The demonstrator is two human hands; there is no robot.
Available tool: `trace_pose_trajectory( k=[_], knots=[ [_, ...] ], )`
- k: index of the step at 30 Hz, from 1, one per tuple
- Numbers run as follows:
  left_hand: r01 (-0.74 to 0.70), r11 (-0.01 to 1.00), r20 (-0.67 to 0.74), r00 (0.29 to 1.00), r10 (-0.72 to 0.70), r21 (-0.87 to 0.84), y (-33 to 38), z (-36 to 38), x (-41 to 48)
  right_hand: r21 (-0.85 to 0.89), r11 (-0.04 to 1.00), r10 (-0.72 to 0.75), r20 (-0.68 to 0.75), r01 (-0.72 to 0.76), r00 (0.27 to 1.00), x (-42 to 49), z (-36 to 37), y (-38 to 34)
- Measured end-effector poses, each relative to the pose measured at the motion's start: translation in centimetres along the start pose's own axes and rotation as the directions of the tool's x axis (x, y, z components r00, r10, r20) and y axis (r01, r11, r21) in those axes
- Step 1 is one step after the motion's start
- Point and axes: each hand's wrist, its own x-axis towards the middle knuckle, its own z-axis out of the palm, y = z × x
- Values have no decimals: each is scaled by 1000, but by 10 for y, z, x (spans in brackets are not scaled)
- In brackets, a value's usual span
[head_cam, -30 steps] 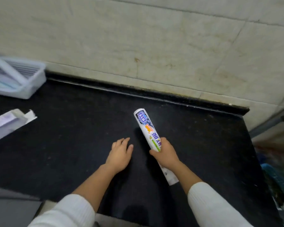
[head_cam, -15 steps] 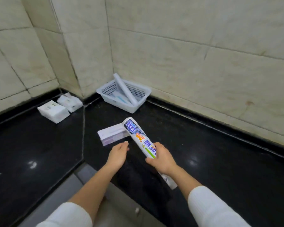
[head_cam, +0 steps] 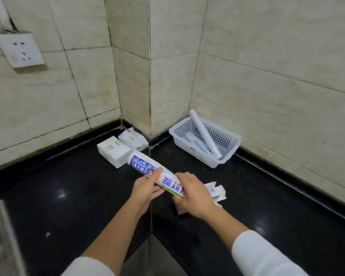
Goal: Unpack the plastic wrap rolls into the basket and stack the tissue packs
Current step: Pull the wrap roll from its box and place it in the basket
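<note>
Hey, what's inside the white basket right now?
The basket holds one unwrapped roll leaning across it, one end above the rim, plus flatter pale items beneath. The roll covers part of the bottom.

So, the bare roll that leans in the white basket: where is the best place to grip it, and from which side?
Probably the raised upper end of the bare roll, taken from above. It leans on the basket rim, the top end sticking out clear of the walls, while its low end sits in the near corner beside other items. A pinch across the narrow tube should hold. Both the left hand and right hand hold the printed roll now.
</note>
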Motion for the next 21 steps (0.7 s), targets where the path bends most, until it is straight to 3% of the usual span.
trace_pose_trajectory(
  k=[3,5,9,16,21],
  knots=[
    [-53,997,23,998,54,-60,19,-5,26,30,998,-58,-90,61,994,26,-6,7],
    [-90,993,53,994,94,-71,31,-5,41,178,984,9,-171,21,985,42,-10,11],
    [-143,987,94,984,150,-79,49,-7,71,594,768,292,5,-237,956,83,-21,21],
    [-137,975,205,963,173,-175,70,-9,97,654,687,369,59,-315,928,119,-19,32],
    [-121,982,278,948,157,-144,81,-12,111,668,665,403,56,-334,914,128,-20,28]
  ],
)
